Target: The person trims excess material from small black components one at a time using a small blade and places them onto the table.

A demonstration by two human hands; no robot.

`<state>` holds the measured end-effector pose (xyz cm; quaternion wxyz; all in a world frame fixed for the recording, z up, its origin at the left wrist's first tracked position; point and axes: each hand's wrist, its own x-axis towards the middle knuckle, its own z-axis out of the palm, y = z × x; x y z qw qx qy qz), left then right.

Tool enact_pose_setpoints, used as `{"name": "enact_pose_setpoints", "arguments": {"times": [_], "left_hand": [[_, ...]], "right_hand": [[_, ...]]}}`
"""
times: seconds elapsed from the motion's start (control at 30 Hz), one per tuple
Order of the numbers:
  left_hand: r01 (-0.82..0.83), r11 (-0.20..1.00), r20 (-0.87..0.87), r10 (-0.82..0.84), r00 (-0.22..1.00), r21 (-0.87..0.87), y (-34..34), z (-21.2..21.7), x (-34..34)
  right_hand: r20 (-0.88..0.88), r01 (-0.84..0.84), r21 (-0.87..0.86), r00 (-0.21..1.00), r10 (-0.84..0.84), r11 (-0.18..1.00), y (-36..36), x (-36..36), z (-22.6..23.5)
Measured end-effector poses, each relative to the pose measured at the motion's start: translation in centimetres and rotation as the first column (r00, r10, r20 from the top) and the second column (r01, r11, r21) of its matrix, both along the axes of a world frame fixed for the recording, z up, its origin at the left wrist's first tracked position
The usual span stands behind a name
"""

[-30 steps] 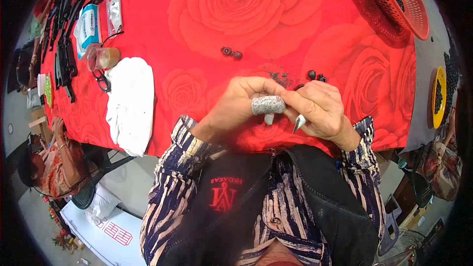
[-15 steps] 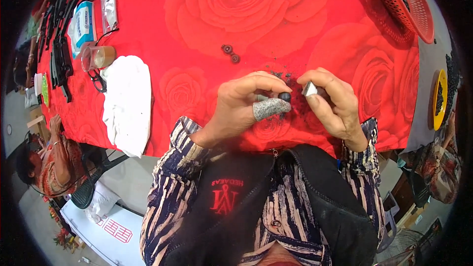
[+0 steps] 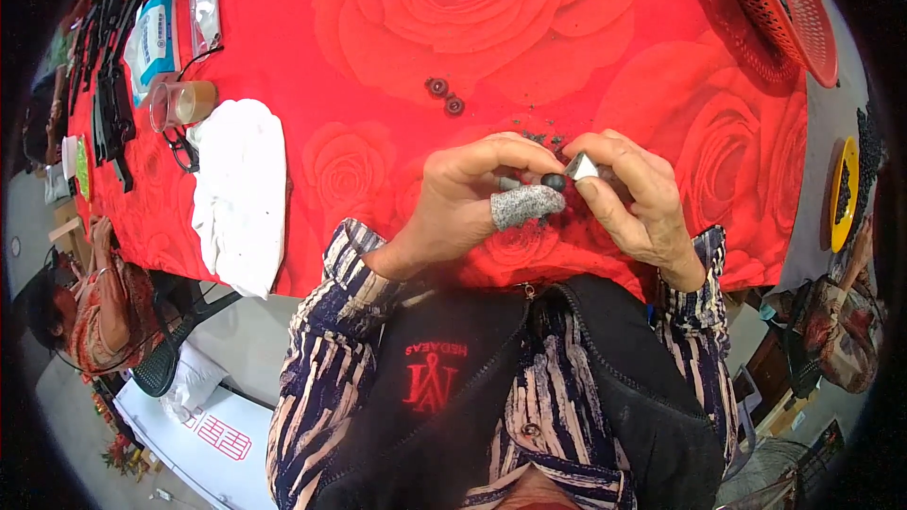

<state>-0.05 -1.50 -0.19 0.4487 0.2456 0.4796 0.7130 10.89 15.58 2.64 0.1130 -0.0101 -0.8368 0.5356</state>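
Two hands nearly meet above a red, rose-printed tablecloth (image 3: 326, 76). The left hand (image 3: 453, 194), its thumb wrapped in a speckled grey cover (image 3: 525, 207), pinches a small round black piece (image 3: 555, 182) between thumb and forefinger. The right hand (image 3: 638, 198) grips a small white-and-grey tool (image 3: 584, 168) between thumb and bent forefinger, right beside the black piece; whether they touch cannot be told. Dark crumbs (image 3: 537, 138) lie scattered beyond the fingers, two dark round pieces (image 3: 437, 87) rest farther off, and a white cloth (image 3: 241, 198) lies at left.
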Motion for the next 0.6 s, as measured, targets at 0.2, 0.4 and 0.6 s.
{"name": "enact_pose_setpoints", "arguments": {"times": [0.2, 0.4, 0.6], "left_hand": [[0.025, 1.000, 0.098, -0.024, 0.995, -0.011, 0.09, 0.44, -0.07], [0.024, 1.000, 0.096, -0.023, 0.995, -0.013, 0.18, 0.27, -0.03], [0.020, 1.000, 0.107, -0.017, 0.994, -0.022, 0.22, 0.20, 0.06]], "right_hand": [[0.020, -0.014, -0.005, 1.000, 0.014, 1.000, 0.08, -0.06, 0.27], [0.016, -0.021, -0.005, 1.000, 0.022, 1.000, 0.04, 0.04, -0.06], [0.021, -0.017, 0.011, 1.000, 0.017, 1.000, 0.10, 0.00, 0.01]]}}
